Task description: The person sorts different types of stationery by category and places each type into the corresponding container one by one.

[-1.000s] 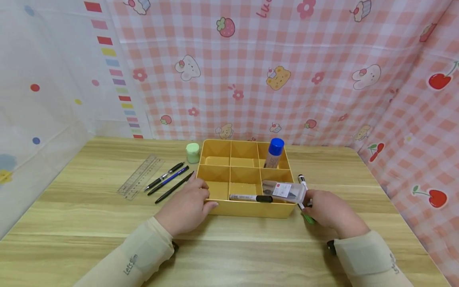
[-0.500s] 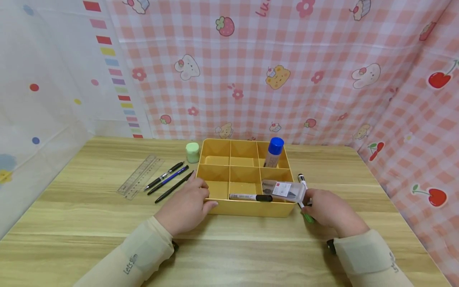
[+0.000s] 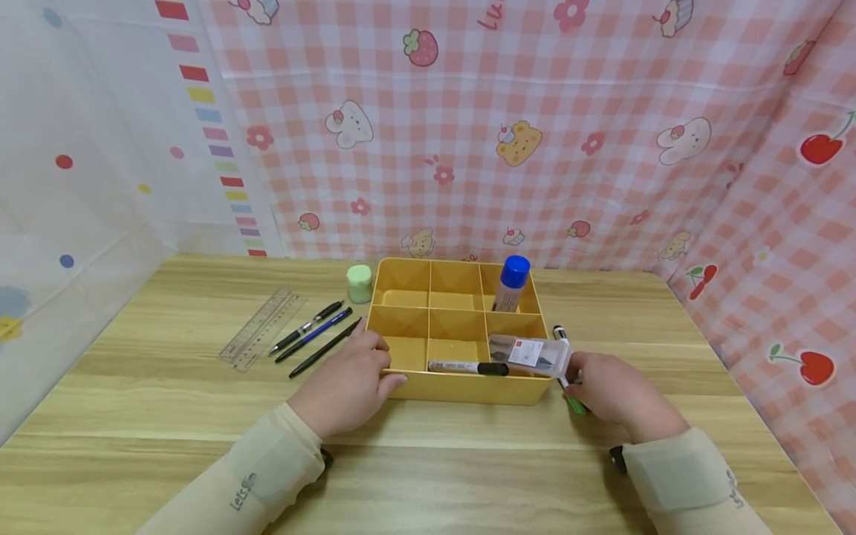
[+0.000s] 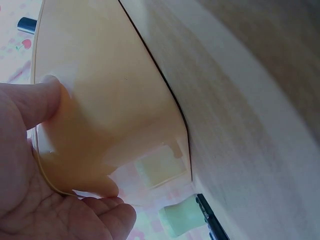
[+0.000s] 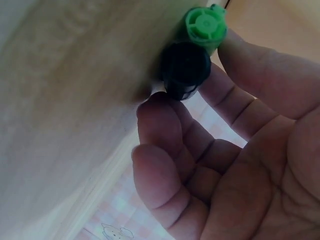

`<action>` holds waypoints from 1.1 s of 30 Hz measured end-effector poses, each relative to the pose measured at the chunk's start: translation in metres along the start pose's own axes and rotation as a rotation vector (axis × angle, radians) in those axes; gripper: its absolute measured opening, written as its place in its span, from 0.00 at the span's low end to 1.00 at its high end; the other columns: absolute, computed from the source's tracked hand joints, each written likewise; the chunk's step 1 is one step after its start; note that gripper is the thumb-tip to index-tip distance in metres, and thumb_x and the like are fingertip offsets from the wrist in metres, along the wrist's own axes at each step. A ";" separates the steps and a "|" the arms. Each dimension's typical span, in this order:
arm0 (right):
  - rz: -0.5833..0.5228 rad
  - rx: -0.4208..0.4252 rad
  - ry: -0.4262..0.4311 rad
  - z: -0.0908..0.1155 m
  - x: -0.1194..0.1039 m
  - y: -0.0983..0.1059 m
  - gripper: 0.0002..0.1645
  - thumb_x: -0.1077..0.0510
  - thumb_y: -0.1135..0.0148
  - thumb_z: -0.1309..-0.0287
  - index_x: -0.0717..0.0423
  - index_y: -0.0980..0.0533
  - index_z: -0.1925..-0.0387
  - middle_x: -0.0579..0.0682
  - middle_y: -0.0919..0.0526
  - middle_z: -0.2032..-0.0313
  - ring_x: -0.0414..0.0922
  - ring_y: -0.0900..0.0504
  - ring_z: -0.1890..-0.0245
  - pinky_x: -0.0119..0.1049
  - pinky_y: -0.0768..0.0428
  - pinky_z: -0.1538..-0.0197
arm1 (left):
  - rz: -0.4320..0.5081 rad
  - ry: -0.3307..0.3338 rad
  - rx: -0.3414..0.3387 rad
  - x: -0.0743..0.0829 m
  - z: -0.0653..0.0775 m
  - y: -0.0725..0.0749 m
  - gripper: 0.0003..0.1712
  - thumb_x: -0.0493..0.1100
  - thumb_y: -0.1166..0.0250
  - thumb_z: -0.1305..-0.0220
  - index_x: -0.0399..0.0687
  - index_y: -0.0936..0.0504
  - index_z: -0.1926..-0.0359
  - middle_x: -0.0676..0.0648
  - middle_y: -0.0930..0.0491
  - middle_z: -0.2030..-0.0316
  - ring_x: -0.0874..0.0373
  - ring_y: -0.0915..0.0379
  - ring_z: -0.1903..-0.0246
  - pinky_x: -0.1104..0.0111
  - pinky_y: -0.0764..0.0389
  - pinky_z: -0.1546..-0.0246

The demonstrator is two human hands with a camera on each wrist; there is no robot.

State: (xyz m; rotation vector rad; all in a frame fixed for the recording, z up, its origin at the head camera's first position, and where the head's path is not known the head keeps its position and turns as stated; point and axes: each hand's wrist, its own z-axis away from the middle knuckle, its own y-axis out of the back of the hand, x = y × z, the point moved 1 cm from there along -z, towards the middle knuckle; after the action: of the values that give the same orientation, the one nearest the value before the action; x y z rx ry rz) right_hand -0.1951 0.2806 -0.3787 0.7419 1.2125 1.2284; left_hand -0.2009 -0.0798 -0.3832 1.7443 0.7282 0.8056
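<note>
A yellow organizer box (image 3: 461, 389) with several compartments stands mid-table. My left hand (image 3: 344, 386) grips its front left corner; in the left wrist view the thumb (image 4: 37, 102) lies on one outer wall and the fingers bend round the corner. Beside the box's right side my right hand (image 3: 618, 394) pinches markers lying on the table. Its wrist view shows a green-ended marker (image 5: 205, 26) against the thumb and a black-ended marker (image 5: 185, 69) between that and the fingers. Most of their length is hidden in that view.
A clear case (image 3: 528, 354) leans out of the front right compartment, above the markers. A black-capped marker (image 3: 458, 367) lies inside the front; a blue-capped glue stick (image 3: 512, 281) stands at back right. Left are pens (image 3: 314, 334), a ruler (image 3: 263, 329) and a green jar (image 3: 360, 284).
The far end of a marker beside the box has shifted slightly left, toward the box. Both hands and the box look otherwise still.
</note>
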 end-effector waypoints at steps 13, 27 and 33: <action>-0.008 0.024 0.008 0.000 0.000 0.001 0.07 0.61 0.39 0.44 0.52 0.25 0.62 0.47 0.24 0.72 0.45 0.29 0.72 0.41 0.27 0.68 | 0.009 0.010 -0.006 0.000 0.000 0.000 0.20 0.57 0.42 0.35 0.46 0.20 0.72 0.48 0.27 0.59 0.52 0.39 0.44 0.58 0.51 0.32; 0.005 0.049 0.017 0.000 -0.001 0.001 0.06 0.60 0.38 0.44 0.51 0.25 0.64 0.46 0.24 0.72 0.45 0.29 0.72 0.42 0.27 0.67 | 0.002 0.009 -0.002 -0.001 0.000 0.000 0.20 0.57 0.42 0.35 0.46 0.20 0.71 0.48 0.27 0.59 0.51 0.39 0.44 0.57 0.50 0.33; 0.014 0.045 0.020 0.000 0.000 0.001 0.06 0.59 0.38 0.44 0.51 0.25 0.64 0.46 0.24 0.72 0.44 0.29 0.72 0.42 0.26 0.67 | 0.001 0.002 -0.003 0.000 0.000 0.000 0.20 0.56 0.42 0.35 0.46 0.20 0.72 0.48 0.27 0.59 0.54 0.36 0.46 0.58 0.53 0.32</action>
State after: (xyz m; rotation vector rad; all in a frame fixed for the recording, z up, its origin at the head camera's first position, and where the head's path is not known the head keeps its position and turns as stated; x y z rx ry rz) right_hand -0.1957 0.2807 -0.3777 0.7735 1.2566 1.2260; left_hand -0.2013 -0.0798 -0.3831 1.7415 0.7270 0.8091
